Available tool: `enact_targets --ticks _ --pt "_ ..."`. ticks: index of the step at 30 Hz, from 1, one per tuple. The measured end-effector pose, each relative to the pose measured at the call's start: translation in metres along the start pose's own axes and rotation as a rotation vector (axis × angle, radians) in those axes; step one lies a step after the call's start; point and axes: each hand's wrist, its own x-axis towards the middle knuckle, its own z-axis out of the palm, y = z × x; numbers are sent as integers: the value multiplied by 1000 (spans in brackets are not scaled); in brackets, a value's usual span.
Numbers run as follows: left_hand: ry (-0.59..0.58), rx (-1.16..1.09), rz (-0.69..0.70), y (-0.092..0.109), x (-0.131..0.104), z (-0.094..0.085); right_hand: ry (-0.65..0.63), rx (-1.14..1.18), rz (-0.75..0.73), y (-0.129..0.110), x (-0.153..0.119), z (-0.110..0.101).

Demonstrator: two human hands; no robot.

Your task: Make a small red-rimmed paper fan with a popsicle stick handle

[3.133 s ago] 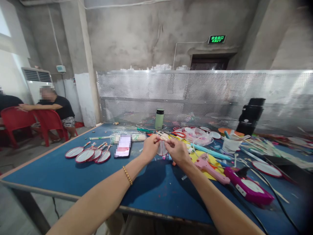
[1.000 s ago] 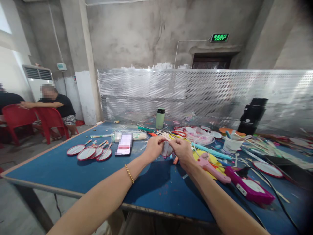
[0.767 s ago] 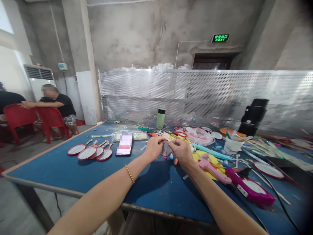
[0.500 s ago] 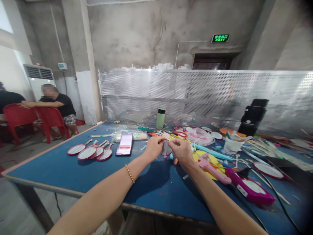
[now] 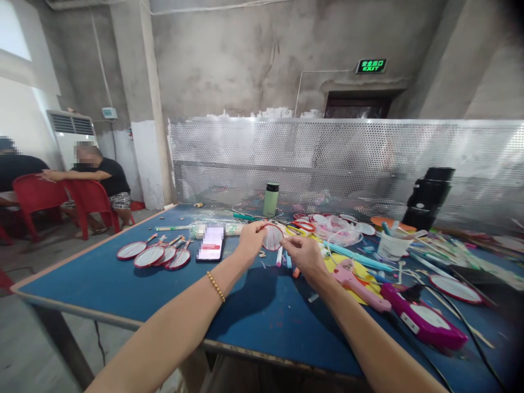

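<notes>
A small round fan (image 5: 273,237) with a red rim and a pale, see-through face is held up over the table between my two hands. My left hand (image 5: 252,240) is closed on its left side. At its right edge, my right hand (image 5: 301,252) has its thumb and fingertips pressed together on the rim; whether a thin strip is also in them cannot be made out. Beneath the fan lie several markers (image 5: 289,260) with coloured ends. Similar red-rimmed fans (image 5: 149,255) with short handles lie overlapping to the left, beside a phone (image 5: 212,244).
On the right are a pink glue gun (image 5: 360,285), a purple device (image 5: 426,316) with black cables, and a white cup (image 5: 392,244) of tools. A green bottle (image 5: 271,200) stands behind my hands, before a perforated metal screen (image 5: 245,153). People sit at far left.
The fan has turned to show its round face more fully, higher between my hands. My hands have moved slightly apart, the right one lower. The camera view has shifted a little.
</notes>
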Motion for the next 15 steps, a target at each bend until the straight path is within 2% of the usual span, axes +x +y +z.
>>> enact_targets --ticks 6,15 --pt "58 -28 -5 -7 3 -2 17 -96 -68 -2 1 3" --pt "43 38 30 -11 4 0 36 -177 -162 6 -5 13"
